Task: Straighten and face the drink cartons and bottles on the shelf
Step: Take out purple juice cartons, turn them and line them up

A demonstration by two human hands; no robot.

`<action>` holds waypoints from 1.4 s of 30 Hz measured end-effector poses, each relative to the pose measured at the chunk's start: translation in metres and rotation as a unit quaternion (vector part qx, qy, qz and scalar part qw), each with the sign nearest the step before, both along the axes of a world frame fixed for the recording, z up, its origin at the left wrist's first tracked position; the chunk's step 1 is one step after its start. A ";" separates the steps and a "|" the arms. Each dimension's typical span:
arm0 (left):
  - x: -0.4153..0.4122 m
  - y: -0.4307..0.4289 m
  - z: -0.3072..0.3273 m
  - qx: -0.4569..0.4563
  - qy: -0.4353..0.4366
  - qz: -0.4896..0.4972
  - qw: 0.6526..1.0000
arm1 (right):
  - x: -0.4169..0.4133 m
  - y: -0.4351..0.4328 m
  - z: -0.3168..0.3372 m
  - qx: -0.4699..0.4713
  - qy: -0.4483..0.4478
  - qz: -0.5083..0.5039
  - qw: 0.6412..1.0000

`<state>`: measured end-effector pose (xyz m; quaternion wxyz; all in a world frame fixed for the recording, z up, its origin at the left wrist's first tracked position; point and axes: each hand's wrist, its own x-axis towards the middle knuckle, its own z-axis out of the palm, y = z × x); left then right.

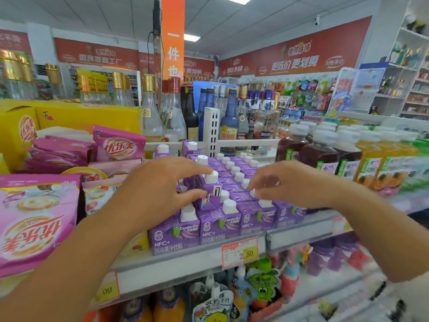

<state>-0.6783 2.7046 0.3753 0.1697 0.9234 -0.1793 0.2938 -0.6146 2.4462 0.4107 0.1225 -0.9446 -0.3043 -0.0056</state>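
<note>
The left hand (160, 189) grips a tilted purple drink carton with white cap (210, 190); the right hand (287, 182) pinches a white screw cap (253, 194) further right.

Pink snack bags (39, 219), yellow boxes (88, 117), price tag (240, 252).

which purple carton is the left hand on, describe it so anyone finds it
Find the shelf edge with the yellow 2.50 price tag; purple juice cartons stand above it. Behind the front row, the left hand grips one carton that is twisted and tilted, unlike its square-facing neighbours.
</note>
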 end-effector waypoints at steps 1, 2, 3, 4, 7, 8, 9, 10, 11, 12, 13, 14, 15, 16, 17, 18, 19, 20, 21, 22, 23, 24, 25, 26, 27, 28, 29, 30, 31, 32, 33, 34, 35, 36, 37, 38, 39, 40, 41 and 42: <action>-0.002 -0.001 0.000 0.005 -0.016 0.004 1.000 | -0.004 -0.005 -0.007 0.000 0.006 0.004 1.000; -0.004 -0.003 -0.001 0.007 -0.031 0.007 0.999 | -0.005 -0.009 -0.014 0.005 0.006 0.005 1.000; -0.006 -0.004 -0.002 0.006 -0.044 0.008 0.999 | -0.005 -0.012 -0.020 0.015 0.000 0.001 1.000; -0.010 -0.007 -0.004 0.007 -0.056 0.011 0.998 | -0.005 -0.016 -0.024 0.024 -0.006 -0.004 1.000; -0.023 -0.016 -0.012 0.007 -0.095 0.016 0.995 | -0.004 -0.022 -0.030 0.034 -0.021 -0.001 0.999; -0.029 -0.019 -0.016 0.012 -0.109 0.021 0.994 | -0.004 -0.024 -0.032 0.043 -0.026 0.006 0.999; -0.036 -0.023 -0.021 0.017 -0.123 0.026 0.992 | -0.004 -0.024 -0.033 0.058 -0.029 0.015 0.998; -0.042 -0.027 -0.026 0.019 -0.133 0.034 0.990 | -0.004 -0.025 -0.035 0.075 -0.031 0.025 0.996; -0.049 -0.032 -0.032 0.016 -0.137 0.042 0.990 | -0.005 -0.026 -0.036 0.092 -0.033 0.034 0.995; -0.056 -0.038 -0.038 0.011 -0.136 0.050 0.989 | -0.006 -0.028 -0.037 0.111 -0.037 0.042 0.992; -0.061 -0.044 -0.044 0.003 -0.132 0.055 0.990 | -0.008 -0.031 -0.036 0.133 -0.048 0.049 0.989; -0.066 -0.051 -0.051 -0.009 -0.119 0.059 0.991 | -0.011 -0.034 -0.035 0.163 -0.064 0.057 0.983; -0.071 -0.059 -0.056 -0.026 -0.099 0.064 0.993 | -0.015 -0.038 -0.033 0.200 -0.079 0.068 0.974; -0.075 -0.068 -0.059 -0.054 -0.072 0.071 0.993 | -0.020 -0.042 -0.032 0.244 -0.082 0.081 0.963; -0.080 -0.078 -0.062 -0.095 -0.029 0.076 0.992 | -0.026 -0.046 -0.032 0.289 -0.069 0.094 0.950; -0.084 -0.088 -0.065 -0.151 0.031 0.073 0.985 | -0.033 -0.050 -0.033 0.328 -0.048 0.107 0.937; -0.086 -0.099 -0.068 -0.223 0.092 0.049 0.969 | -0.040 -0.053 -0.036 0.356 -0.026 0.117 0.927; -0.089 -0.109 -0.072 -0.306 0.140 0.012 0.942 | -0.047 -0.056 -0.042 0.372 -0.003 0.122 0.920; -0.092 -0.118 -0.078 -0.378 0.171 -0.022 0.910 | -0.054 -0.057 -0.052 0.383 0.021 0.121 0.916; -0.094 -0.126 -0.084 -0.430 0.195 -0.045 0.880 | -0.060 -0.057 -0.064 0.398 0.046 0.117 0.909; -0.096 -0.135 -0.091 -0.466 0.215 -0.060 0.856 | -0.066 -0.057 -0.077 0.420 0.072 0.111 0.898; -0.099 -0.142 -0.100 -0.492 0.227 -0.066 0.838 | -0.072 -0.058 -0.091 0.448 0.098 0.105 0.882; -0.102 -0.150 -0.107 -0.517 0.229 -0.063 0.822 | -0.078 -0.058 -0.102 0.474 0.125 0.100 0.866; -0.105 -0.155 -0.115 -0.544 0.225 -0.052 0.807 | -0.082 -0.060 -0.113 0.490 0.149 0.098 0.853; -0.109 -0.160 -0.120 -0.568 0.221 -0.039 0.792 | -0.087 -0.063 -0.122 0.502 0.180 0.101 0.840; -0.113 -0.163 -0.123 -0.586 0.220 -0.025 0.780 | -0.091 -0.067 -0.131 0.510 0.217 0.111 0.825; -0.118 -0.165 -0.125 -0.599 0.221 -0.013 0.770 | -0.096 -0.071 -0.138 0.517 0.253 0.120 0.809; -0.122 -0.167 -0.128 -0.606 0.222 -0.002 0.764 | -0.099 -0.073 -0.144 0.519 0.274 0.126 0.800; -0.126 -0.168 -0.131 -0.609 0.221 0.009 0.762 | -0.104 -0.075 -0.149 0.520 0.281 0.125 0.797; -0.129 -0.170 -0.133 -0.611 0.219 0.015 0.761 | -0.106 -0.076 -0.156 0.524 0.275 0.121 0.797; -0.132 -0.173 -0.134 -0.613 0.216 0.020 0.760 | -0.108 -0.076 -0.161 0.536 0.265 0.117 0.793; -0.134 -0.176 -0.136 -0.616 0.215 0.023 0.758 | -0.109 -0.076 -0.168 0.546 0.250 0.113 0.791; -0.136 -0.179 -0.139 -0.622 0.213 0.025 0.753 | -0.110 -0.075 -0.173 0.547 0.231 0.109 0.797; -0.138 -0.181 -0.141 -0.632 0.210 0.025 0.746 | -0.110 -0.075 -0.179 0.539 0.210 0.105 0.809; -0.139 -0.182 -0.142 -0.644 0.209 0.022 0.735 | -0.111 -0.074 -0.184 0.531 0.198 0.100 0.818; -0.140 -0.183 -0.143 -0.658 0.207 0.016 0.724 | -0.112 -0.072 -0.187 0.527 0.196 0.100 0.821; -0.140 -0.183 -0.145 -0.670 0.203 0.012 0.714 | -0.114 -0.071 -0.190 0.525 0.205 0.099 0.820; -0.140 -0.184 -0.146 -0.677 0.196 0.010 0.709 | -0.116 -0.069 -0.192 0.522 0.217 0.103 0.819; -0.140 -0.186 -0.146 -0.676 0.187 0.011 0.713 | -0.118 -0.067 -0.195 0.510 0.229 0.101 0.823; -0.139 -0.188 -0.146 -0.667 0.179 0.015 0.723 | -0.119 -0.064 -0.198 0.493 0.236 0.098 0.832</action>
